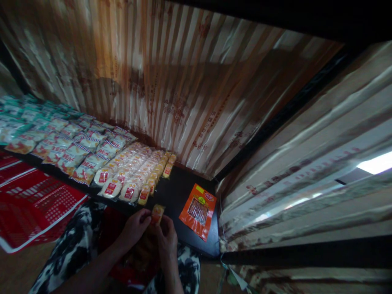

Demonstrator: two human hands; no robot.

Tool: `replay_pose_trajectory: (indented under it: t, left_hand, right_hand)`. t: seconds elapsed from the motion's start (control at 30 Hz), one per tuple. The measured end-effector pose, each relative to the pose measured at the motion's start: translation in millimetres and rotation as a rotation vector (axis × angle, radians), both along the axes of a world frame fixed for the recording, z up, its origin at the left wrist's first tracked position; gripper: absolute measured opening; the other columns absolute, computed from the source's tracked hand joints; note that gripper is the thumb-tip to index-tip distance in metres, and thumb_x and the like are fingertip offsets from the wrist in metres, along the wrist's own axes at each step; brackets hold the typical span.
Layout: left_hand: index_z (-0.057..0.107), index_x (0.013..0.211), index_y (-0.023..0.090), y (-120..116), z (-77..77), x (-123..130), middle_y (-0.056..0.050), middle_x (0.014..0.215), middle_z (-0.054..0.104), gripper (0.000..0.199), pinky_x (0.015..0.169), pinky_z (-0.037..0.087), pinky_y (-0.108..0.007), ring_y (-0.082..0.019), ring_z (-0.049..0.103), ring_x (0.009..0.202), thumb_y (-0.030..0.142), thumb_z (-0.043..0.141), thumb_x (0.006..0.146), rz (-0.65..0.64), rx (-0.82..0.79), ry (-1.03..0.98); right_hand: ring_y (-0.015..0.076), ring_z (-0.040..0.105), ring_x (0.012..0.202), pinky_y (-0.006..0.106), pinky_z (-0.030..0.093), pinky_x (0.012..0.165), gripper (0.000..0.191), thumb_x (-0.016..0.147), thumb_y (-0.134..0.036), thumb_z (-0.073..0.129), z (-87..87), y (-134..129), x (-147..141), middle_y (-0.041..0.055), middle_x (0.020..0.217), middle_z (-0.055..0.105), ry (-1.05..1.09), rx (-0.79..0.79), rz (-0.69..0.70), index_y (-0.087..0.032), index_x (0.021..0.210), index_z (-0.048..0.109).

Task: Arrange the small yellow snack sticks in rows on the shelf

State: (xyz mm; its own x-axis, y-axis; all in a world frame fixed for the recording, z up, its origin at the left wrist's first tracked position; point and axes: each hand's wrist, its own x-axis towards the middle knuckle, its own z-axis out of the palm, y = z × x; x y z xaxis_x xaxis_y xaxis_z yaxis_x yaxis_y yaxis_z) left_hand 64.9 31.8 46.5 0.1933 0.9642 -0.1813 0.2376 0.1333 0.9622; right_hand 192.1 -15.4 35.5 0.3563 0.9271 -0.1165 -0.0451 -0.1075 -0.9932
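Observation:
A small yellow wrapped snack packet [158, 211] is pinched between my two hands, just over the front edge of the black shelf [171, 192]. My left hand [137, 223] grips its left side with thumb and fingers closed. On the other side, my right hand [167, 237] has its thumb and fingers closed on the packet's lower right. Beyond my fingers lies a row of similar yellow packets [152, 179], beside rows of round white rice crackers [110, 188] in clear wrappers. Below my hands, a dim red container or bag sits between my knees, its contents hard to make out.
An orange snack bag [199, 211] lies flat at the shelf's right end. Striped white bags [88, 165] and green-topped bags [30, 112] fill the left. A red basket [36, 204] stands at my left. Pleated printed sheeting [171, 81] hangs behind and at the right.

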Motion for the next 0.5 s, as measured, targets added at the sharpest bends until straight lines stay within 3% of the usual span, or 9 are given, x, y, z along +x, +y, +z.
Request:
replay_pose_trajectory:
  t: [0.13,0.5]
  left_hand:
    - [0.06,0.088,0.018,4.7,-1.6,6.7,-0.008,0.091,0.07,0.03,0.078,0.049,-0.031,-0.022,0.065,0.084,0.039,0.049,0.07,0.018,0.026,-0.021]
    - [0.059,0.1,0.017,19.4,-6.9,23.0,-0.01,0.104,0.067,0.034,0.086,0.049,-0.034,-0.022,0.063,0.097,0.032,0.048,0.071,0.058,0.067,-0.034]
  right_hand:
    - [0.0211,0.065,0.081,0.03,0.051,0.074,0.029,0.069,-0.038,0.067,2.4,6.8,2.9,0.0065,0.087,0.069,-0.115,0.015,-0.067,-0.018,0.09,0.064]
    - [0.02,0.062,0.074,0.029,0.048,0.069,0.028,0.071,-0.04,0.065,-0.2,28.2,15.1,0.0056,0.083,0.067,-0.347,0.029,-0.076,-0.019,0.089,0.067]
